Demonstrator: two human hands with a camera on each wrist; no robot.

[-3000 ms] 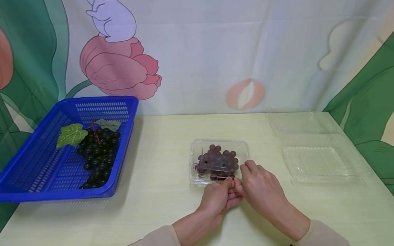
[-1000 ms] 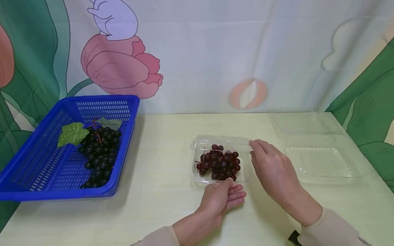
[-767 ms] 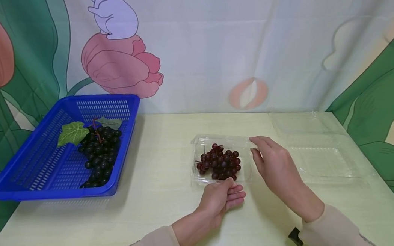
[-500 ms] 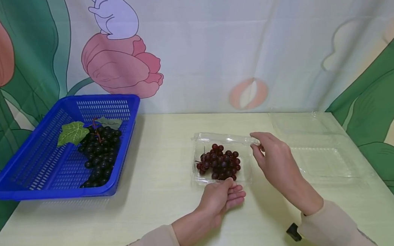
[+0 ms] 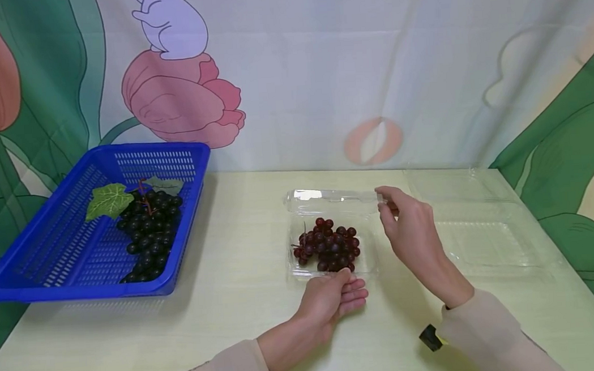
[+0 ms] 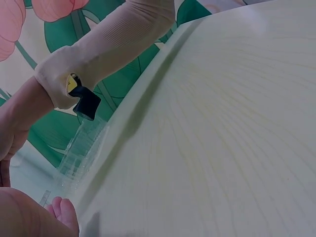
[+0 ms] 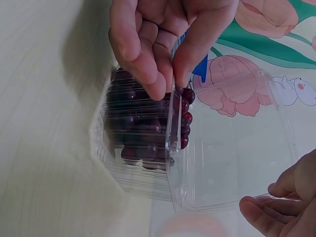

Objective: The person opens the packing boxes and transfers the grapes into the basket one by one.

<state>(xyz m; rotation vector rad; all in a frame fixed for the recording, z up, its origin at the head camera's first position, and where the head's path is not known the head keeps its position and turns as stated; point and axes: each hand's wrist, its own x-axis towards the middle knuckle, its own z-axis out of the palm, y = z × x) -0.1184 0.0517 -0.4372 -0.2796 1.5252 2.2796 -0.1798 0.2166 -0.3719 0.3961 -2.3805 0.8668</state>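
Observation:
A clear plastic clamshell box (image 5: 369,257) with a bunch of dark red grapes (image 5: 328,246) inside stands mid-table in the head view. Its hinged lid (image 5: 334,201) is tilted up toward the back. My left hand (image 5: 329,297) pinches the front rim of the base between thumb and fingers. At the lid's right corner, my right hand (image 5: 411,224) pinches the edge. The right wrist view shows the left hand (image 7: 173,34) on the base rim, grapes (image 7: 143,128) behind the clear wall, and the right hand (image 7: 291,202) on the lid.
A blue plastic basket (image 5: 42,280) at the left holds a bunch of black grapes (image 5: 152,234) with green leaves. Another clear box (image 5: 484,242) lies unfolded at the right. A patterned curtain (image 5: 291,84) hangs behind the table.
The lid, lying over the grapes three seconds ago, has swung up and back. My right hand moved from the front rim rightward and away with it; the left hand stayed.

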